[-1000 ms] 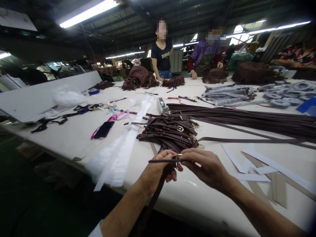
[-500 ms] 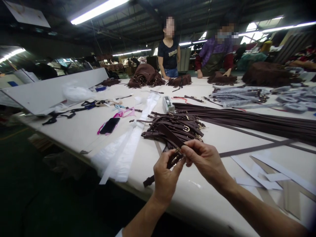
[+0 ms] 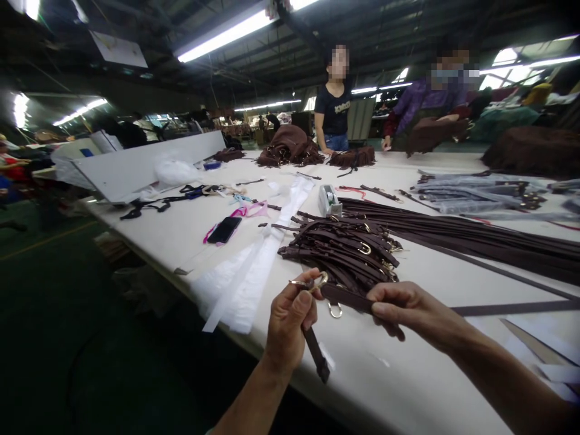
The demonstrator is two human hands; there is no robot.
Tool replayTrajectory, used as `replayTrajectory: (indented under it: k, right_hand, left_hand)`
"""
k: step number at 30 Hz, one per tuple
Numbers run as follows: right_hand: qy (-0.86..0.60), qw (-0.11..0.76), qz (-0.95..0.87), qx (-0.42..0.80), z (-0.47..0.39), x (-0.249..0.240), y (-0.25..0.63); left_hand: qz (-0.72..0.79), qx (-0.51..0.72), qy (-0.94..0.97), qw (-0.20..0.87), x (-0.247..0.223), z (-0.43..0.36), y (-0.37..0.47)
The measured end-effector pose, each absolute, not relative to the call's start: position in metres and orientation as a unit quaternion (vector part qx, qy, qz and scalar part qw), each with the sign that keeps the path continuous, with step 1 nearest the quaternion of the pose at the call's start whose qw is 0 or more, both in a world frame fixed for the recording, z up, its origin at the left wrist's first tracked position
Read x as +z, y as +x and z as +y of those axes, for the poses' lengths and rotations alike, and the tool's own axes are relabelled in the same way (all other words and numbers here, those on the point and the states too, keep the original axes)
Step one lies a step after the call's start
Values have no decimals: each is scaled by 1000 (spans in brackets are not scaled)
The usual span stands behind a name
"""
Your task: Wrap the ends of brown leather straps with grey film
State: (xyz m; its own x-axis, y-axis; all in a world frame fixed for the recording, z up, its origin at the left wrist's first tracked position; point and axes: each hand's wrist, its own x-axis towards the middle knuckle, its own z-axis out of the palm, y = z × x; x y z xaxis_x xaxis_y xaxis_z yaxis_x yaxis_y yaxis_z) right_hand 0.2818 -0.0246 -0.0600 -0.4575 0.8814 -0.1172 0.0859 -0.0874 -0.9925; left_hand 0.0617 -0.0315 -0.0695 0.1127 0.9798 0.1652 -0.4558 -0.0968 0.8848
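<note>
My left hand (image 3: 290, 323) is closed around the buckle end of a dark brown strap (image 3: 347, 297), its gold buckle (image 3: 321, 281) showing above the fingers. A short end of strap hangs below that palm. Between thumb and fingers my right hand (image 3: 401, 308) pinches the flat part of the same strap, to the right of the buckle. Just beyond both hands lies a pile of brown straps with gold buckles (image 3: 335, 248).
Long brown strips (image 3: 471, 241) stretch right. A tape dispenser (image 3: 329, 201), a black phone (image 3: 225, 230) and white sheeting (image 3: 247, 272) lie on the table (image 3: 408, 374). Two people stand across it near brown fringed pieces (image 3: 290, 147). The table's edge runs along the left.
My hands have moved apart, with the strap now stretched between them and its buckle exposed. The view has turned left. One person across the table has lifted a brown piece.
</note>
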Motion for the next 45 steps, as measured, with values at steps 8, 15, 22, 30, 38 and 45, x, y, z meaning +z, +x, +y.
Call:
replayTrajectory:
  k: [8,15,22,30,38,45]
  right_hand:
    - [-378,405,-664,502,-23,-33,240]
    - [-400,466,-777,138,-22,-33,218]
    - [-507,612,-520,314,-24,-49,247]
    - [-353,636,-223,649,-37,-66,276]
    - [-315,651,-213,657,-50,-77,279]
    - [-392,626,-264,620,-60,-91,277]
  left_hand:
    - [436,449,655,424,-49,-38,67]
    - [438,439,704,346,-37,-32,78]
    - [398,412,588,571,-38,-25,84]
    - [379,340,496,703,-49,-22,106]
    - [406,254,479,736,-55,-19,119]
    - [412,243,494,726,-63,-19,123]
